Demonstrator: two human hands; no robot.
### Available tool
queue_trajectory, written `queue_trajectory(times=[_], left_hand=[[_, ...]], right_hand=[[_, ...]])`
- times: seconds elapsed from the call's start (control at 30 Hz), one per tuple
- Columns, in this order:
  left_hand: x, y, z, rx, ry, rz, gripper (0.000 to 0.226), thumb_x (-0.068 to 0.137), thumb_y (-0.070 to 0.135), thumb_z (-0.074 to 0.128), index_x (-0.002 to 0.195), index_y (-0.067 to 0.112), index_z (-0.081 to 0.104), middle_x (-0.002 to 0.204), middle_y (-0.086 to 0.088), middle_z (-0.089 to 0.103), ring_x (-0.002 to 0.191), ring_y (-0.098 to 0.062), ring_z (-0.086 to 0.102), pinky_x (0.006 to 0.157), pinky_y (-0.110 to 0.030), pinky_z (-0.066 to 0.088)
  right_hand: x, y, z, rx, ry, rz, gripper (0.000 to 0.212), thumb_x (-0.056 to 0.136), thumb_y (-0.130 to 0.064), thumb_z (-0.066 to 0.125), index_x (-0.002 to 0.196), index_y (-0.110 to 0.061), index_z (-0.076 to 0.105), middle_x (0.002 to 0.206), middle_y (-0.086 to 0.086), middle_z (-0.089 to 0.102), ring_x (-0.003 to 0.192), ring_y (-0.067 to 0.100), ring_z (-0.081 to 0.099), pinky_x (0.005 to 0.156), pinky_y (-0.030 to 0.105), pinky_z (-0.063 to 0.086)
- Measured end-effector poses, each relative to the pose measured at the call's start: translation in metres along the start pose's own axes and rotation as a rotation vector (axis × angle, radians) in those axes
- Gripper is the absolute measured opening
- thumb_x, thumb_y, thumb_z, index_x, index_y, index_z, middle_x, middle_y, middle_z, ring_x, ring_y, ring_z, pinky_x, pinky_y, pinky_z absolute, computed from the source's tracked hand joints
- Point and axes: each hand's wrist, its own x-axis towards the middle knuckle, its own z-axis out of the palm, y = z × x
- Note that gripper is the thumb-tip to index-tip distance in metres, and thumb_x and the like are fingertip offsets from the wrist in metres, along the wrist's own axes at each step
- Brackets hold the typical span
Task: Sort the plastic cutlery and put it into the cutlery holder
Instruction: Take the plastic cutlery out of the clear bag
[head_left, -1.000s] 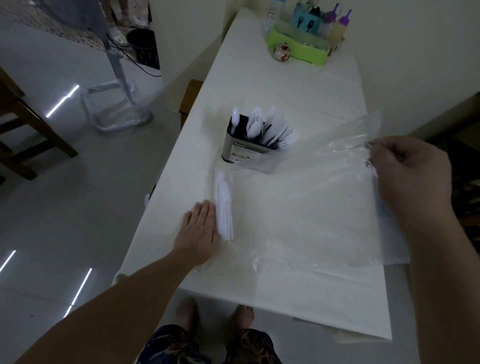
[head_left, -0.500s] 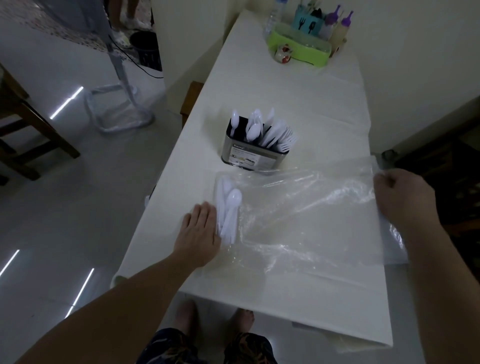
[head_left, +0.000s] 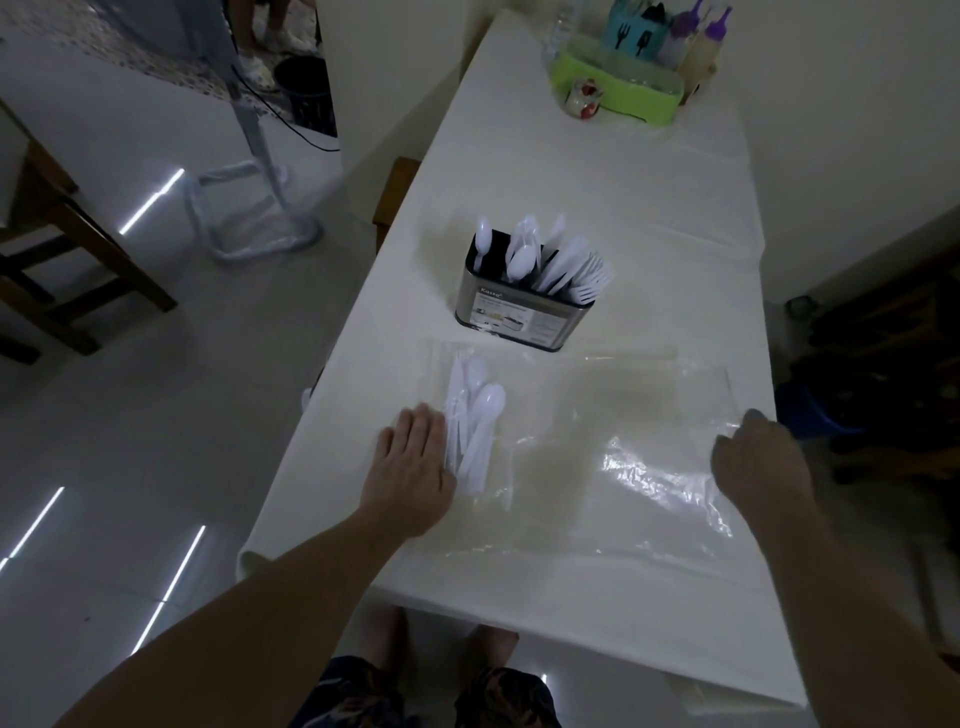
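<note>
Lying just right of the flat left hand (head_left: 410, 470): loose plastic cutlery (head_left: 475, 423).

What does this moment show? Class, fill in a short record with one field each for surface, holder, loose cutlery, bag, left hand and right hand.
surface: table with white cover
holder: metal cutlery holder, upright, with white spoons and forks standing in it
loose cutlery: pile of white spoons lying flat in front of the holder
bag: clear plastic bag spread flat on the table
left hand: flat, fingers straight, touching the pile
right hand: at the bag's right edge; grip unclear
</note>
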Motion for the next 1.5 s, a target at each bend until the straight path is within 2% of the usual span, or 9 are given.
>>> queue_trajectory(times=[0.1,0.27,0.43,0.57,0.63,0.77,1.0,1.23,1.5], left_hand=[[0.0,-0.001,0.0,-0.012,0.009,0.005,0.073,0.091,0.04,0.019,0.154,0.005,0.012,0.162,-0.02,0.013,0.149,-0.038,0.011,0.119,-0.051,0.016],[0.001,-0.001,0.0,-0.023,0.007,-0.003,0.071,0.092,0.038,0.024,0.154,0.006,0.014,0.162,-0.02,0.013,0.149,-0.038,0.012,0.119,-0.051,0.016],[0.002,0.0,-0.002,-0.076,-0.003,-0.009,0.071,0.091,0.039,0.019,0.154,0.007,0.015,0.162,-0.019,0.013,0.149,-0.037,0.012,0.119,-0.051,0.014],[0.002,0.0,-0.009,-0.228,0.066,-0.008,0.07,0.095,0.043,0.01,0.151,0.005,0.025,0.159,-0.022,0.022,0.148,-0.037,0.019,0.119,-0.05,0.02],[0.0,-0.001,-0.016,-0.369,0.114,-0.017,0.068,0.096,0.04,0.014,0.146,-0.001,0.033,0.154,-0.025,0.032,0.145,-0.038,0.027,0.118,-0.044,0.022],[0.001,-0.005,-0.025,-0.638,0.154,-0.145,0.048,0.096,0.01,0.041,0.142,0.0,0.041,0.142,-0.019,0.049,0.133,-0.036,0.044,0.112,-0.04,0.033],[0.008,-0.019,-0.026,-0.985,0.125,-0.38,0.051,0.096,0.003,0.037,0.147,0.012,0.04,0.134,-0.008,0.059,0.118,-0.023,0.057,0.105,-0.04,0.045],[0.012,-0.029,-0.026,-1.081,0.093,-0.404,0.048,0.093,0.002,0.042,0.14,0.011,0.048,0.125,-0.005,0.064,0.114,-0.022,0.059,0.104,-0.042,0.046],[0.019,-0.039,-0.026,-0.987,0.069,-0.375,0.039,0.091,0.005,0.053,0.13,0.009,0.058,0.119,-0.006,0.067,0.113,-0.021,0.06,0.092,-0.02,0.038]], right_hand=[[-0.02,-0.023,0.027,0.088,-0.072,-0.152,0.045,0.094,-0.012,0.024,0.122,0.001,0.058,0.122,0.017,0.051,0.111,0.031,0.051,0.089,0.034,0.045],[-0.055,-0.071,0.057,-0.056,-0.157,-0.448,0.041,0.098,-0.014,0.047,0.135,0.003,0.044,0.131,0.021,0.05,0.122,0.035,0.048,0.101,0.038,0.038],[-0.077,-0.104,0.09,-0.13,-0.179,-0.607,0.045,0.099,-0.022,0.045,0.139,-0.004,0.037,0.132,0.015,0.047,0.118,0.03,0.049,0.1,0.036,0.041],[-0.098,-0.13,0.105,-0.103,-0.2,-0.685,0.036,0.096,-0.02,0.046,0.129,-0.007,0.05,0.122,0.011,0.052,0.11,0.029,0.051,0.093,0.035,0.042],[-0.11,-0.142,0.109,0.001,-0.241,-0.653,0.028,0.094,-0.018,0.049,0.119,-0.007,0.057,0.114,0.013,0.055,0.104,0.031,0.056,0.089,0.037,0.045],[-0.13,-0.167,0.118,0.142,-0.304,-0.56,0.022,0.094,-0.021,0.05,0.111,-0.01,0.061,0.107,0.01,0.061,0.098,0.029,0.061,0.08,0.033,0.046],[-0.145,-0.193,0.145,0.1,-0.33,-0.48,0.023,0.099,-0.03,0.05,0.105,-0.01,0.061,0.103,0.009,0.068,0.095,0.024,0.066,0.072,0.026,0.044],[-0.15,-0.206,0.155,-0.008,-0.32,-0.412,0.02,0.1,-0.018,0.045,0.108,-0.008,0.06,0.106,0.01,0.068,0.099,0.026,0.067,0.075,0.031,0.049],[-0.148,-0.213,0.154,-0.068,-0.322,-0.356,0.02,0.098,-0.014,0.044,0.107,-0.012,0.063,0.108,0.008,0.068,0.101,0.025,0.066,0.079,0.032,0.051]])
